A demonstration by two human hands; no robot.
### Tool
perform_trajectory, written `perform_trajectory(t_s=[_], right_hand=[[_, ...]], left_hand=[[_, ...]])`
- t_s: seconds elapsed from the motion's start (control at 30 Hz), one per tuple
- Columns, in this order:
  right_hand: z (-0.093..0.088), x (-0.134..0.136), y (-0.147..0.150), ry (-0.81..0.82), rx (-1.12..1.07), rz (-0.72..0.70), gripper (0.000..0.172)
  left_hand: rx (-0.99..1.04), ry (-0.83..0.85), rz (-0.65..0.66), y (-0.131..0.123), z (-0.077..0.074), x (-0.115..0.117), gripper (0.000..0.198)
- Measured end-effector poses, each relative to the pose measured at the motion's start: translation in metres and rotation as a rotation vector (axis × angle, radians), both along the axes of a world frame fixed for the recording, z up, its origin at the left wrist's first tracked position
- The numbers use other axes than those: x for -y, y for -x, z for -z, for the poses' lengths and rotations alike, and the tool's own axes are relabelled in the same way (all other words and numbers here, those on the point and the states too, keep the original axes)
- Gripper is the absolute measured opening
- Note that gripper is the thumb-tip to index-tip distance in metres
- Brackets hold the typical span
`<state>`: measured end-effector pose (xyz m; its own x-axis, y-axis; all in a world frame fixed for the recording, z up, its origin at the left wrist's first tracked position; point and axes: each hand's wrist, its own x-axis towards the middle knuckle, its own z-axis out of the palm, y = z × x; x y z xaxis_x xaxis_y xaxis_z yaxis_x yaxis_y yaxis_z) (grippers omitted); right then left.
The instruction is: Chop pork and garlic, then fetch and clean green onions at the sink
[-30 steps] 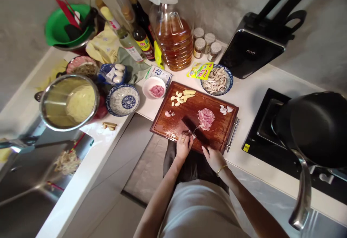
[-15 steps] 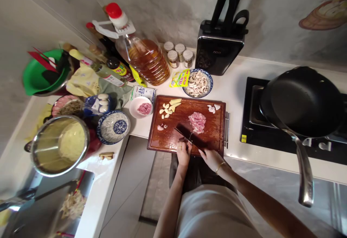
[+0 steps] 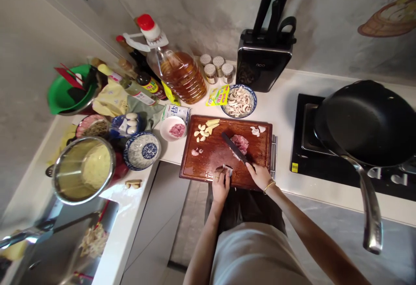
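My right hand [image 3: 261, 176] grips the handle of a dark-bladed kitchen knife [image 3: 234, 148]. The blade lies along the left side of a pile of cut pink meat [image 3: 241, 143] on the wooden cutting board [image 3: 208, 161]. By the board's front edge, my left hand [image 3: 221, 185] has its fingers closed at a small pale piece, mostly covered and too small to name. Farther back on the board are garlic cloves [image 3: 202, 134] and pale yellow strips [image 3: 212, 125]. White scraps [image 3: 256, 131] sit at the right corner, and small pinkish bits [image 3: 196, 151] at the left.
Behind the board stands a bowl of sliced mushrooms [image 3: 240, 103]. A small bowl of meat [image 3: 173, 129], a patterned bowl [image 3: 142, 150] and a steel pot [image 3: 83, 170] are leftward. A frying pan [image 3: 364, 122] rests on the stove; its handle [image 3: 372, 215] overhangs the counter edge.
The knife has moved from beside my left hand, up and away to the meat pile, with my right hand shifting slightly right. My left hand stays near the front edge. The view has shifted a little.
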<state>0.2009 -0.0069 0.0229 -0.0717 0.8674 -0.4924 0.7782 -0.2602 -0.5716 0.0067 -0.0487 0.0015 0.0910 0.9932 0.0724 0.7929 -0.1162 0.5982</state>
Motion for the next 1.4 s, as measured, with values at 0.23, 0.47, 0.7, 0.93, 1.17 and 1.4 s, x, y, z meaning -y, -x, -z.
perform_trajectory(t_s=[0.23, 0.47, 0.7, 0.93, 1.17, 1.4], right_hand=[[-0.025, 0.020, 0.018, -0.039, 0.073, -0.196, 0.044], [-0.034, 0.026, 0.027, 0.000, 0.215, -0.335, 0.047], [-0.037, 0.022, 0.033, 0.069, 0.273, -0.348, 0.048], [-0.036, 0.020, 0.041, 0.114, 0.245, -0.353, 0.047], [-0.016, 0.020, 0.038, 0.111, 0.209, -0.310, 0.048], [0.020, -0.005, -0.012, 0.146, -0.183, -0.015, 0.059]], left_hand=[[-0.004, 0.008, -0.088, -0.002, -0.001, 0.002, 0.023], [-0.126, -0.016, -0.093, -0.006, 0.006, -0.001, 0.010], [-0.178, 0.000, -0.073, -0.006, 0.011, 0.000, 0.007], [-0.210, 0.013, -0.069, -0.001, 0.019, 0.002, 0.010], [-0.218, -0.028, -0.040, -0.006, 0.019, -0.002, 0.009], [-0.100, -0.034, 0.006, -0.002, 0.010, -0.005, 0.012]])
